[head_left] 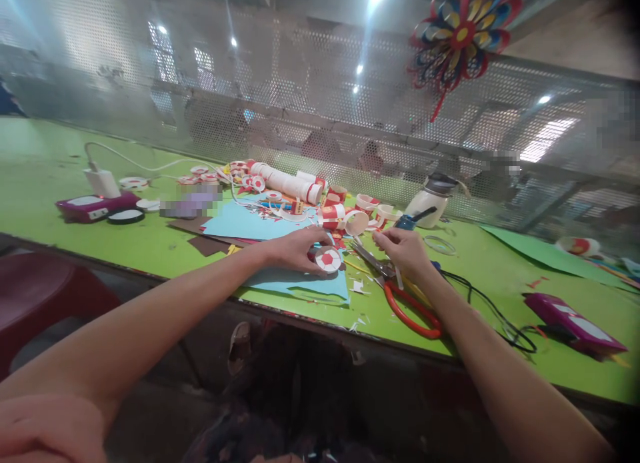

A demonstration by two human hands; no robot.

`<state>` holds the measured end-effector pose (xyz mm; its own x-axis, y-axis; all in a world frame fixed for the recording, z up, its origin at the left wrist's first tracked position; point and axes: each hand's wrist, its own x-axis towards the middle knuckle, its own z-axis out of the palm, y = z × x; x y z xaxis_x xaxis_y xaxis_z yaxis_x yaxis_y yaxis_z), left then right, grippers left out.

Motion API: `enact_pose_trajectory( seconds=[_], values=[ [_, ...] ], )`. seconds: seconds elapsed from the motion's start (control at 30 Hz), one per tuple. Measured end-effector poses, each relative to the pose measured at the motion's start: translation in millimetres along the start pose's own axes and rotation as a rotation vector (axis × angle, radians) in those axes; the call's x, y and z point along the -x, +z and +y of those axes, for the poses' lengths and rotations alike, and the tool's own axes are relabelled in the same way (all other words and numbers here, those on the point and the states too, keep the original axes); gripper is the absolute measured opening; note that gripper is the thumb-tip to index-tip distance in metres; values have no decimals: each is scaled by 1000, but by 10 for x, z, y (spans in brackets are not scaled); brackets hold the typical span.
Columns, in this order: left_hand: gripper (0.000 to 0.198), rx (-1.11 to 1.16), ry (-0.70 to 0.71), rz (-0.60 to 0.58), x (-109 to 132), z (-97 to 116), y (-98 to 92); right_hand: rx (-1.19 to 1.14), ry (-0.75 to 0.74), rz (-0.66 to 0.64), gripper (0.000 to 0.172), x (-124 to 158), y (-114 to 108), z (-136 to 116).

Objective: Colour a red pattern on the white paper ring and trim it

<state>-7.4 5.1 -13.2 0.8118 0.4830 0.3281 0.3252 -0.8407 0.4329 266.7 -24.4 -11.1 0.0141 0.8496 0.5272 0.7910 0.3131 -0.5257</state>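
Note:
My left hand [296,248] is closed round a round red-and-white paper cup piece [329,259], holding it over a blue paper sheet [305,282] on the green table [490,276]. My right hand [403,250] pinches a thin white paper strip [398,276] just to the right of that piece. Red-handled scissors [400,296] lie on the table under my right hand, blades pointing toward the cup piece. Both arms reach forward from the near edge.
Cut red-and-white paper cups [345,213] and a stack of cups [287,182] lie behind the hands. A white glue bottle [431,200] stands at the back right. Purple devices [95,206] [570,322], a charger [103,182], black cable [493,313], green paper [545,253] and a hanging paper flower [463,33] surround the spot.

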Motion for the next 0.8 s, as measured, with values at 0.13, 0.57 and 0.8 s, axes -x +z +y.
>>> enact_pose_trajectory(
  seconds=[0.13,0.57,0.8],
  values=[
    [50,11,19,0,3,10,0,-23,18,-1,34,-4,-5,-16],
    [51,108,-46,-11,17,-10,-51,-147,63,191,27,-130,-174,176],
    [51,196,-106,5,11,48,-83,13,226,309,28,-326,-451,572]
  ],
)
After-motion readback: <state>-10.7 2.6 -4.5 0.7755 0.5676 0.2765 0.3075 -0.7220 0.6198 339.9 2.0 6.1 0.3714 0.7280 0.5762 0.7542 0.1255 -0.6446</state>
